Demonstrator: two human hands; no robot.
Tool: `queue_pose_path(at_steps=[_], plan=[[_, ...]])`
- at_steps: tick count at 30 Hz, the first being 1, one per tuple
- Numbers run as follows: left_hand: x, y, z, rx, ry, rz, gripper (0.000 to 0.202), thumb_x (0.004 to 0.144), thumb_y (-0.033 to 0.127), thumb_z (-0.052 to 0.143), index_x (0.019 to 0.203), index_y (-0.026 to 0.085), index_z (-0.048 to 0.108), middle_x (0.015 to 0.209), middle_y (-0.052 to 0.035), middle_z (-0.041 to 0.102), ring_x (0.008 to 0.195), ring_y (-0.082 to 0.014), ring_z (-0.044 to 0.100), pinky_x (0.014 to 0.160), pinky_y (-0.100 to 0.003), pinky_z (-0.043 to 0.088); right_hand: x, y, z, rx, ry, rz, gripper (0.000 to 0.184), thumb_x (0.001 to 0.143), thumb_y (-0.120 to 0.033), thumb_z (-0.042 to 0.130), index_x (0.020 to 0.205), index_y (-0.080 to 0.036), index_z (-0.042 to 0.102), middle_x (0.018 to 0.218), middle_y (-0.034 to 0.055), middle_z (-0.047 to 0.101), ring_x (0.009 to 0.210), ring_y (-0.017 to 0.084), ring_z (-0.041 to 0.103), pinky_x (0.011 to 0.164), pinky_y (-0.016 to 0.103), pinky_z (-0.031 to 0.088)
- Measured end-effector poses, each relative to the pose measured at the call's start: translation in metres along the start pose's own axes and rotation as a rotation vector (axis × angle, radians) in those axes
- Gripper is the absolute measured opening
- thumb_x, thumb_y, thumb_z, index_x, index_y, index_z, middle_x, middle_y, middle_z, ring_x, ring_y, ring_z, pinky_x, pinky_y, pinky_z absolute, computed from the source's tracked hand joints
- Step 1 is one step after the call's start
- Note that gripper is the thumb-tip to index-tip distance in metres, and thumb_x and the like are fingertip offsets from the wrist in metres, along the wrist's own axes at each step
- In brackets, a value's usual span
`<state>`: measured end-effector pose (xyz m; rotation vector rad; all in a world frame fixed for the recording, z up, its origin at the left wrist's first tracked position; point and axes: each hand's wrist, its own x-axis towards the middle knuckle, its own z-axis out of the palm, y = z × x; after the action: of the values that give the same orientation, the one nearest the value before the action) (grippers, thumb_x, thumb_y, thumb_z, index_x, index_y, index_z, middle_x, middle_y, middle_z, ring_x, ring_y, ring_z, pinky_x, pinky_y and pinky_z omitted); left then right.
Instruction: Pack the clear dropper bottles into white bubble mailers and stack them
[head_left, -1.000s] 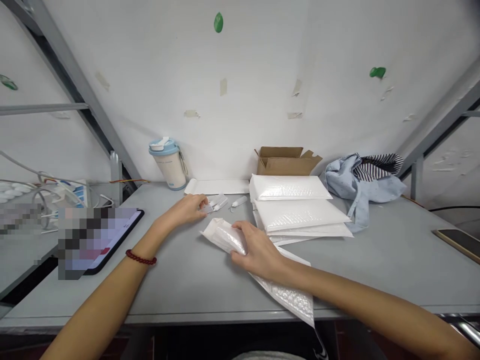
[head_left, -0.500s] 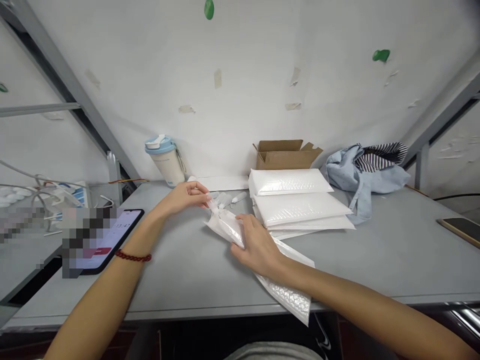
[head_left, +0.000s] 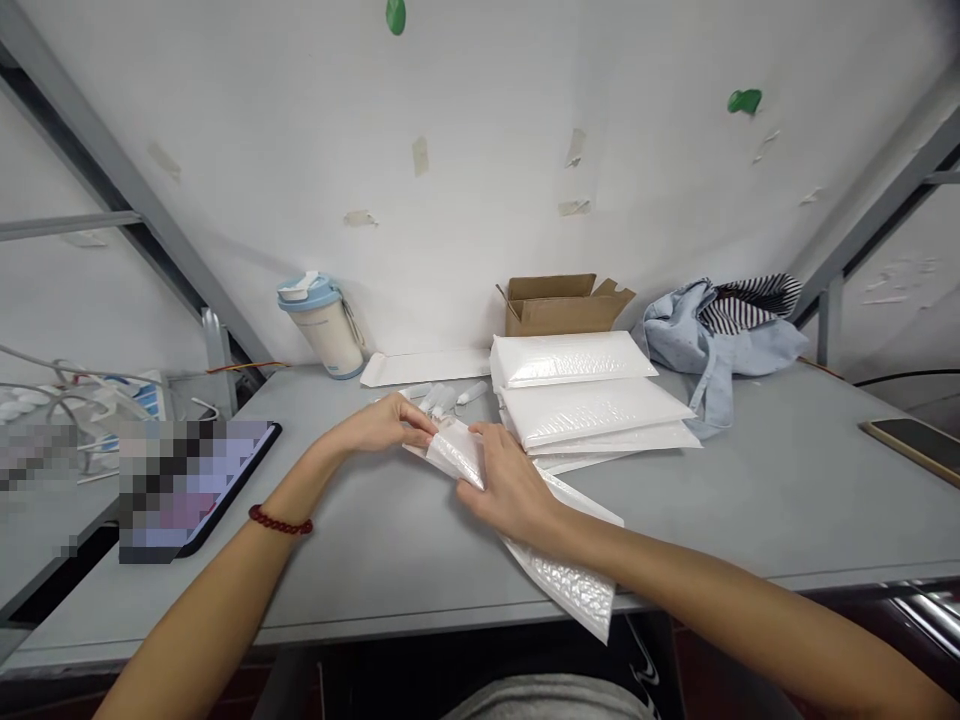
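Note:
A white bubble mailer (head_left: 570,590) slants across the table's front edge, its open end toward the back left. My right hand (head_left: 514,485) is closed round its upper part, thumb in front. At the mouth of the mailer is my left hand (head_left: 386,425), fingers bent and pressed together against the opening. What those fingers hold is hidden. Just behind the mouth lie several small clear and white tubes (head_left: 471,392), partly covered by my left hand and the mailer. A stack of white bubble mailers (head_left: 592,412) rests right of them.
An opened brown cardboard box (head_left: 566,308) stands behind the stack. To its right is a crumpled light-blue cloth (head_left: 686,325). A lidded cup (head_left: 324,328) and a flat white strip (head_left: 420,368) are at the back. Phones lie left (head_left: 232,470) and right (head_left: 919,450).
My left hand has moved down and right to the mailer's mouth; the small pale thing seen at its fingertips is now hidden. My right hand keeps its grip. The view has shifted slightly.

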<state>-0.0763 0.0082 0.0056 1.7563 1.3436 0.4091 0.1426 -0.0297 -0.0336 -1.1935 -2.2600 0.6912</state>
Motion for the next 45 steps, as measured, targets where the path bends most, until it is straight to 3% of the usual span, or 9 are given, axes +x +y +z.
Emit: queue_pose_path(at_steps=[3,8,10,14,18,28,32,40,45], plan=[[-0.002,-0.006,-0.011,0.007,-0.086,0.009,0.026,0.068,0.039,0.066,0.087,0.024,0.075,0.086,-0.0018,0.073,0.080,-0.0203,0.063,0.071,-0.027,0.047,-0.001,0.000,0.000,-0.008,-0.003,-0.008,0.054,0.072,-0.027,0.051,0.123,-0.012,0.038,0.118,0.0151,0.049,0.111,0.028,0.046,0.090,0.044,0.042],[0.003,-0.032,-0.032,0.257,0.534,0.009,0.038,0.070,0.048,0.060,0.091,0.017,0.069,0.090,-0.0078,0.071,0.081,-0.0225,0.061,0.068,-0.029,0.045,-0.002,0.001,0.001,-0.022,0.005,-0.034,0.054,0.073,-0.027,0.051,0.123,-0.011,0.039,0.117,0.0150,0.049,0.109,0.028,0.046,0.090,0.043,0.042],[0.007,-0.044,-0.034,0.416,0.589,0.014,0.044,0.068,0.049,0.061,0.097,0.017,0.066,0.099,-0.0088,0.069,0.088,-0.0247,0.060,0.075,-0.031,0.045,-0.002,0.002,0.002,-0.033,0.004,-0.039,0.054,0.073,-0.028,0.051,0.124,-0.011,0.039,0.118,0.0148,0.049,0.110,0.028,0.045,0.092,0.043,0.042],[0.012,-0.057,-0.030,0.562,0.512,0.031,0.045,0.069,0.040,0.056,0.108,0.016,0.057,0.099,-0.0087,0.066,0.096,-0.0271,0.057,0.075,-0.032,0.043,-0.001,0.002,0.002,-0.046,-0.008,-0.025,0.055,0.074,-0.029,0.051,0.125,-0.012,0.037,0.119,0.0145,0.048,0.112,0.028,0.044,0.093,0.042,0.041],[0.005,-0.045,-0.032,0.564,0.535,0.046,0.039,0.069,0.034,0.056,0.104,0.018,0.055,0.084,-0.0045,0.065,0.079,-0.0226,0.058,0.068,-0.030,0.042,-0.001,0.001,0.000,-0.051,-0.017,-0.010,0.056,0.074,-0.029,0.051,0.126,-0.012,0.037,0.120,0.0150,0.048,0.112,0.028,0.044,0.092,0.043,0.041],[-0.004,-0.011,-0.022,-0.324,0.317,0.065,0.034,0.071,0.044,0.069,0.091,0.018,0.059,0.090,-0.0062,0.071,0.065,-0.0121,0.058,0.066,-0.028,0.049,-0.002,-0.001,0.000,-0.052,-0.018,0.001,0.055,0.074,-0.028,0.053,0.124,-0.010,0.038,0.120,0.0158,0.047,0.113,0.028,0.043,0.094,0.043,0.040],[0.003,-0.015,-0.010,-0.288,0.166,0.005,0.029,0.070,0.039,0.072,0.088,0.016,0.069,0.081,-0.0053,0.071,0.071,-0.0145,0.063,0.075,-0.029,0.051,-0.002,-0.001,0.000,-0.025,-0.008,0.019,0.053,0.073,-0.026,0.053,0.122,-0.011,0.039,0.120,0.0154,0.046,0.110,0.027,0.045,0.091,0.042,0.042],[0.008,-0.011,0.003,-0.179,0.246,-0.070,0.013,0.064,0.027,0.072,0.068,0.015,0.071,0.063,-0.0014,0.067,0.063,-0.0141,0.062,0.066,-0.025,0.050,-0.002,0.000,0.002,-0.010,0.010,0.003,0.051,0.072,-0.026,0.053,0.120,-0.014,0.039,0.118,0.0145,0.047,0.109,0.027,0.045,0.090,0.043,0.042],[0.003,0.006,0.020,-0.082,0.022,-0.028,0.011,0.066,0.023,0.063,0.065,0.017,0.072,0.055,0.0022,0.061,0.054,-0.0110,0.054,0.052,-0.021,0.041,-0.002,0.000,0.003,-0.020,0.019,-0.008,0.051,0.071,-0.025,0.054,0.119,-0.013,0.039,0.116,0.0143,0.047,0.108,0.027,0.045,0.090,0.043,0.042]])
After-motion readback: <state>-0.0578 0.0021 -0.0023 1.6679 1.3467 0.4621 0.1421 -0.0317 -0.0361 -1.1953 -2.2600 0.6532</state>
